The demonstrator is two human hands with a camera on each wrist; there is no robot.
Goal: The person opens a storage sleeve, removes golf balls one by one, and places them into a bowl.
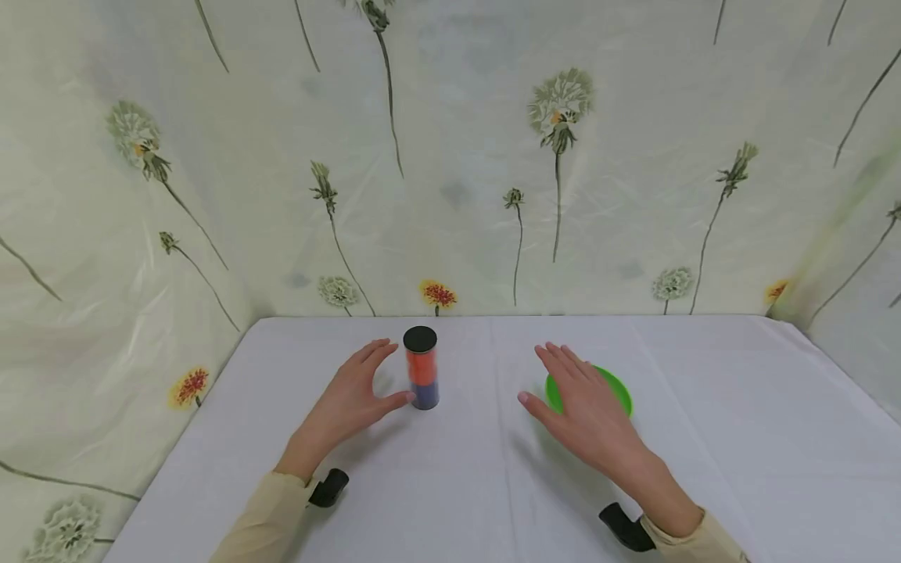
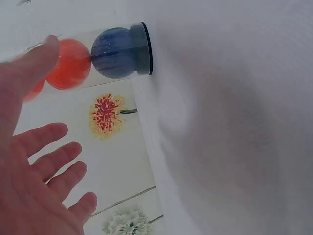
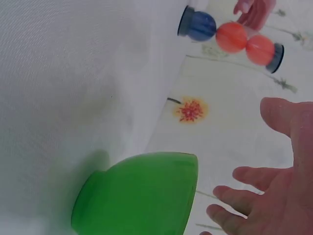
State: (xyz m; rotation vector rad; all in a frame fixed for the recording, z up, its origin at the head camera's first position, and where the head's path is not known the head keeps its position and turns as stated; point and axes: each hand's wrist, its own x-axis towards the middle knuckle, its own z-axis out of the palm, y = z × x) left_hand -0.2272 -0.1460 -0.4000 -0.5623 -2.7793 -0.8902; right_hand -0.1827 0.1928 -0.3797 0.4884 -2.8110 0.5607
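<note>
A clear tube (image 1: 422, 367) with a black lid stands upright on the table, holding a blue ball (image 2: 113, 53) at the bottom and two orange balls (image 3: 231, 37) above it. My left hand (image 1: 352, 395) is just left of the tube, its thumb and fingers spread apart, with the thumb tip right at the tube's side. To the right sits a green bowl (image 3: 142, 196), upright on the cloth. My right hand (image 1: 587, 410) hovers with spread fingers in front of the bowl and hides part of it in the head view; nothing is in its grasp.
A white cloth (image 1: 479, 485) covers the table. Behind and at both sides hangs a pale curtain (image 1: 457, 141) printed with dandelions, meeting the table's back edge. Each wrist carries a black camera mount, such as the left one (image 1: 329, 488).
</note>
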